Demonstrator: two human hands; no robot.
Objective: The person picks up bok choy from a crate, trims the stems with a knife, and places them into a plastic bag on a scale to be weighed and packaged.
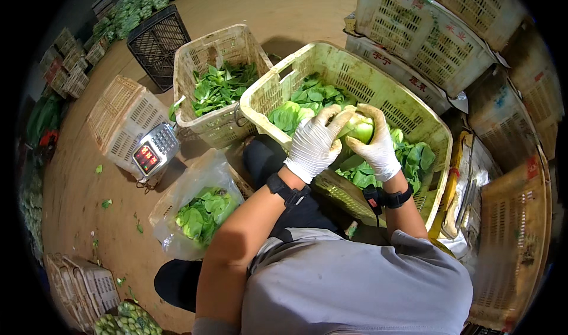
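Observation:
Both my hands wear white gloves and meet over a large slatted plastic crate [262, 95] of leafy greens. My right hand [377, 144] grips a pale green head of bok choy [361, 128] by its base end. From the other side, my left hand [317, 140] has its fingers on the same head; its fingers partly hide the stalks. More bok choy [317, 93] lies below in the crate, dark leaves mixed with pale stems. Beside my left forearm, a clear plastic bag [171, 228] holds green leaves and stands open at the top.
Left of the large crate stands a smaller crate [186, 69] with loose leaves. A digital scale display [155, 148] is lit in front of an upturned crate [120, 117]. Stacked crates [412, 38] rise at the right. Leaf scraps [106, 203] dot the floor; bagged vegetables [128, 321] sit lower left.

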